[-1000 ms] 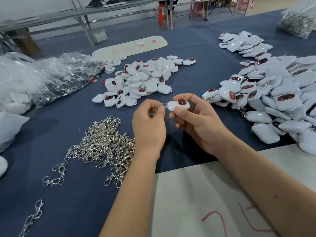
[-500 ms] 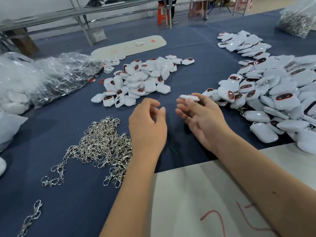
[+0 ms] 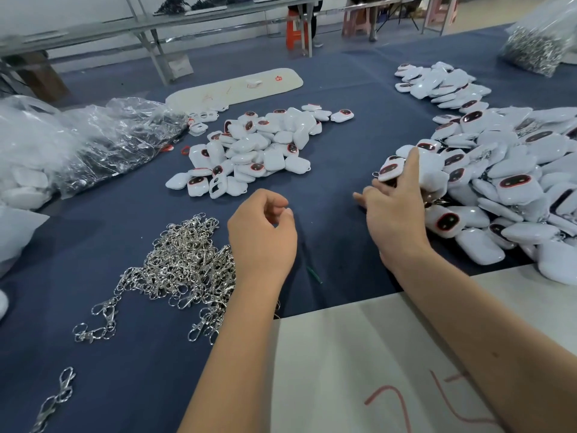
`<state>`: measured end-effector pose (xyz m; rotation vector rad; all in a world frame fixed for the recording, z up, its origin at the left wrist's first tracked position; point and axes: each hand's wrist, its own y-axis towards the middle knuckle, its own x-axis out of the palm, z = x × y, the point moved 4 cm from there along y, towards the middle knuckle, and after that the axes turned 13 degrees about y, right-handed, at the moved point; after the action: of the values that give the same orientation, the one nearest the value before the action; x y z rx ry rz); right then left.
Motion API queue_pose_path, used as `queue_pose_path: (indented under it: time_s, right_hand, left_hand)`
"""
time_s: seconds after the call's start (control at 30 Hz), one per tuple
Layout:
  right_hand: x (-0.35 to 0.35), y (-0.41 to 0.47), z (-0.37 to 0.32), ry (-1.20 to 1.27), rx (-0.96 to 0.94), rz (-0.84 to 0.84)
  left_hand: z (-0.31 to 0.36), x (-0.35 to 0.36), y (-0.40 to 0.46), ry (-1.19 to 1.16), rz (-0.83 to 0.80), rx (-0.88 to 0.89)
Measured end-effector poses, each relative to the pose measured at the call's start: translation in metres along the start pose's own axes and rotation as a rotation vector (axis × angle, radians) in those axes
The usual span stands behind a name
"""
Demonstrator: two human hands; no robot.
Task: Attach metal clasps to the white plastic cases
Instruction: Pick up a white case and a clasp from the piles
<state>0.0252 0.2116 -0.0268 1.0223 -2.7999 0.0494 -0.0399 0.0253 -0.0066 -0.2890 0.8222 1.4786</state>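
Right hand (image 3: 396,214) at the edge of the big right-hand pile of white cases (image 3: 512,182), fingers (image 3: 412,170) spread over one case (image 3: 392,170). Left hand (image 3: 262,235) loosely curled, empty, just beside the heap of metal clasps (image 3: 184,264) on the bench (image 3: 337,157).

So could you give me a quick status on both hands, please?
Left hand empty, loosely curled beside clasp pile. Right hand at big case pile, touching a white case. Nothing in the way.
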Motion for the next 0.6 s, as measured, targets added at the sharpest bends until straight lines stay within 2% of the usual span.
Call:
queue_pose_path:
  time_s: [0.13, 0.27, 0.43, 0.6]
  right_hand:
    - [0.0, -0.006, -0.011, -0.413, -0.179, 0.016]
    - [0.015, -0.015, -0.02, -0.666, -0.339, -0.031]
    - [0.077, -0.022, -0.018, -0.925, -0.557, -0.301]
    - [0.141, -0.023, -0.005, -1.154, -0.644, -0.587]
  left_hand:
    - [-0.007, -0.008, 0.005, 0.087, -0.04, -0.025]
    - [-0.021, -0.026, 0.014, 0.251, -0.06, -0.042]
    - [-0.037, -0.044, 0.023, 0.364, -0.111, -0.072]
    - [-0.047, -0.053, 0.028, 0.363, -0.245, -0.058]
